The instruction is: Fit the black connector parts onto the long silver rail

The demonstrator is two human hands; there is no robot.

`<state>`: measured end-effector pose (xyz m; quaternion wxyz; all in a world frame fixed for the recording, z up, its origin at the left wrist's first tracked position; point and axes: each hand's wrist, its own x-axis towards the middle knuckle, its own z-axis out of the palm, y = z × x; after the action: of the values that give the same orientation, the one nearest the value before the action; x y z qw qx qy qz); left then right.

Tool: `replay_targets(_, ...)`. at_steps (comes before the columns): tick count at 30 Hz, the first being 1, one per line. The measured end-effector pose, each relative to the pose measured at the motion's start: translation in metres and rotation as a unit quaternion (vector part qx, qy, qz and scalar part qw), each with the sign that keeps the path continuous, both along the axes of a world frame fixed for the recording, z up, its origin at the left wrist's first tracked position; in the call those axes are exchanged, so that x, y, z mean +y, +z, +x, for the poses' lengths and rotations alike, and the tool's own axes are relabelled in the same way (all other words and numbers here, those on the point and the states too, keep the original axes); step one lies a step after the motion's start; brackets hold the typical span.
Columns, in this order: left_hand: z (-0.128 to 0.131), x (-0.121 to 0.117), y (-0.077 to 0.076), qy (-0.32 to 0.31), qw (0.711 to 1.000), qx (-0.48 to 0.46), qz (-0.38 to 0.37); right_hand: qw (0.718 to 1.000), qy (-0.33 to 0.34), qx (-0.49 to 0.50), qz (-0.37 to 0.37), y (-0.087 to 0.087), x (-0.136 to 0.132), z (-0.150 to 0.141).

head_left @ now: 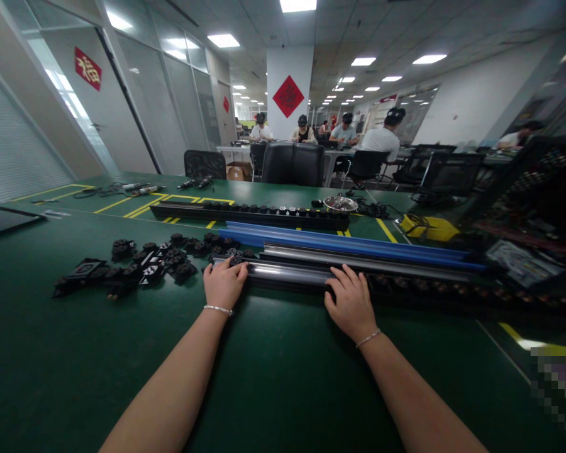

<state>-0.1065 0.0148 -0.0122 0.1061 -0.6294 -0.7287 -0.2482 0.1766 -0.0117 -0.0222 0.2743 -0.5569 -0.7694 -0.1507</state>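
A long black rail (287, 273) with a shiny grey face lies across the table in front of me. My left hand (223, 283) is closed around its left end, thumb and fingers over the edge. Farther right, my right hand (351, 299) rests on the same rail with its fingers stretched out and slightly apart. Beyond my right hand, a row of round dark coppery parts (457, 288) runs along the rail. Just behind lie a second grey strip (358, 259) and a long blue channel (339, 239). To the left of my left hand, small black fan-like parts (170, 258) lie in a loose pile.
Another black rail (255, 215) with a row of parts lies farther back on the green table (122, 365). Near it are a round metal dish (340, 203), a yellow object (429, 227) and cables (377, 211). A black chair (293, 163) stands opposite; people sit at tables beyond.
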Motion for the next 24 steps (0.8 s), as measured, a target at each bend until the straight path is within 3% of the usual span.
replay_targets(16,-0.005,0.0,-0.005,0.042,0.999,-0.004,0.018,1.0,0.0,-0.002,0.001,-0.002,0.001,0.001)
replay_targets(24,-0.021,0.006,-0.008,0.073,0.996,-0.008,0.044,1.0,-0.004,-0.004,-0.001,-0.001,0.001,0.001)
